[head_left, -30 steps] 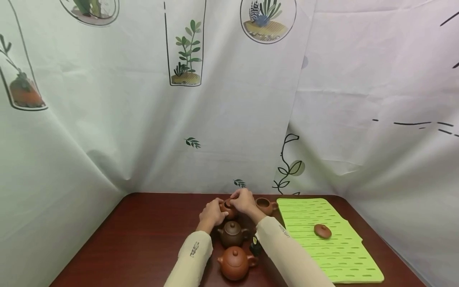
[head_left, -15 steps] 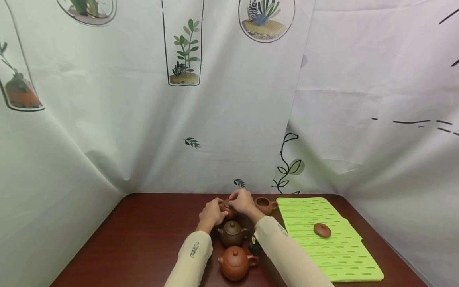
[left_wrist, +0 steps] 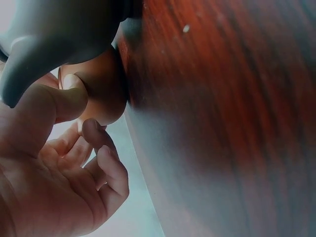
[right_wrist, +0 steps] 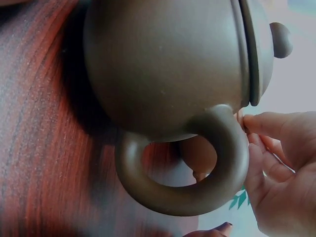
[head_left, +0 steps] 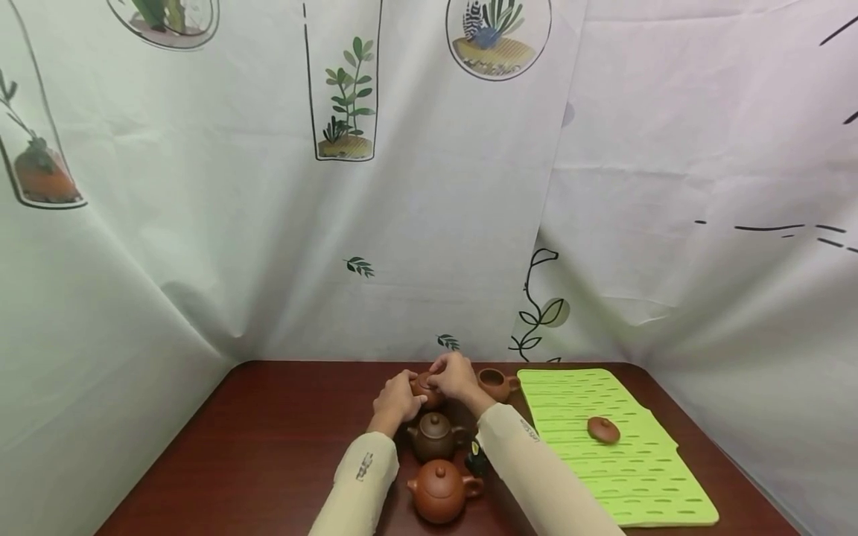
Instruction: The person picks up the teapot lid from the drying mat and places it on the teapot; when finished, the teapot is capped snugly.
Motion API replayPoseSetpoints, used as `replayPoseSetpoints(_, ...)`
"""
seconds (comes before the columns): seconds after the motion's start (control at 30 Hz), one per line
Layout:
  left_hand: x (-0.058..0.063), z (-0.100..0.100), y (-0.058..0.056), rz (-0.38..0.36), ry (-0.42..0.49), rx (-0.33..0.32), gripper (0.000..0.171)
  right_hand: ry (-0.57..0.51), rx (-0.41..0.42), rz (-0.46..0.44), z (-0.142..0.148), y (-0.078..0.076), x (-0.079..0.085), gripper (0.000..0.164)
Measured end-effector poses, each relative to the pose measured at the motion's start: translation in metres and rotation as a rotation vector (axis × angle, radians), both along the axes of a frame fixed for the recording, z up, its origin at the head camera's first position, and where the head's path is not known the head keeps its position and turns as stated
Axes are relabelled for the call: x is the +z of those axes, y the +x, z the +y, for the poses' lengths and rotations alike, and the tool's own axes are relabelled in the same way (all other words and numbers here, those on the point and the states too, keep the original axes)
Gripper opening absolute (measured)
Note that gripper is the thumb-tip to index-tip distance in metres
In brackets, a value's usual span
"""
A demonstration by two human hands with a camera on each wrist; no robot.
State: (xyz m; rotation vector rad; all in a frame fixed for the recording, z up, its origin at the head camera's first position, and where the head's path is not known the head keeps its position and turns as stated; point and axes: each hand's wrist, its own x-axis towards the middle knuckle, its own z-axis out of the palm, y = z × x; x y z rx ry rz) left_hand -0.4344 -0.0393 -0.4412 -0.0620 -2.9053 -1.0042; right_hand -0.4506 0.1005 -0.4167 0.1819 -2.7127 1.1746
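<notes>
At the far side of the table, my left hand (head_left: 395, 400) grips a small reddish-brown teapot (head_left: 432, 400) by its side. In the left wrist view, the thumb presses the teapot body (left_wrist: 106, 91) while other fingers curl beside it. My right hand (head_left: 456, 378) pinches the lid (head_left: 424, 380) of that teapot from above, over its opening. The right wrist view has the right hand's fingertips (right_wrist: 254, 121) partly hidden behind a dark brown teapot (right_wrist: 168, 64). That dark lidded teapot (head_left: 433, 438) stands just nearer than the held one.
An orange-red lidded teapot (head_left: 439, 493) stands nearest, with a small black object (head_left: 477, 460) beside its handle. A lidless teapot (head_left: 494, 384) sits right of my right hand. On the green mat (head_left: 630, 491) lies a loose reddish lid (head_left: 603, 430). Patterned cloth (head_left: 429, 186) hangs behind the table.
The lid under my right hand has gone from tilted, with a dark gap showing, to lying flatter over the teapot's opening. Both hands stay nearly in place.
</notes>
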Motion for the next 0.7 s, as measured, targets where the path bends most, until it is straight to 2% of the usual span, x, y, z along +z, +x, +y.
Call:
replayPoseSetpoints(0.2, -0.0004, 0.0018, -0.0006, -0.001, 0.004, 0.015, 0.045, 0.006, 0.010, 0.012, 0.0023, -0.0004, 0.0001, 0.010)
replayPoseSetpoints(0.7, -0.0010, 0.0027, 0.0007, -0.013, 0.010, 0.022, 0.045, 0.020, 0.038, -0.027, 0.0035, 0.0003, 0.0018, 0.006)
